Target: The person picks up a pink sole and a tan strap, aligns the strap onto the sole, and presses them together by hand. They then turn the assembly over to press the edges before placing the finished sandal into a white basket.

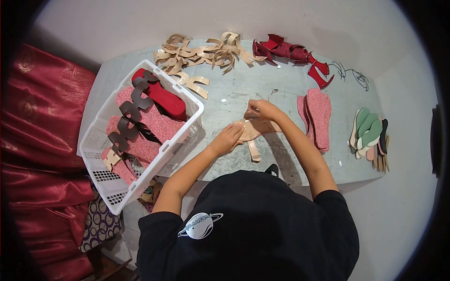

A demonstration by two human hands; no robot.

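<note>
A tan shoe piece [257,127], apparently a sole with a strap, lies on the table in front of me. A tan strap end [253,151] sticks out from it toward my body. My left hand [227,139] rests flat on the left end of the piece, fingers stretched out. Just above the piece, my right hand [262,111] is closed with curled fingers. Something small and dark shows at its fingertips, too small to name. The right forearm covers part of the piece's right end.
At left stands a white plastic basket [197,110] with pink soles [149,119], dark brown straps and a red sole [166,99]. Tan straps [225,51] and red pieces [288,50] lie along the back. Rightward are pink soles [318,119], black cord [358,80] and green soles [370,127].
</note>
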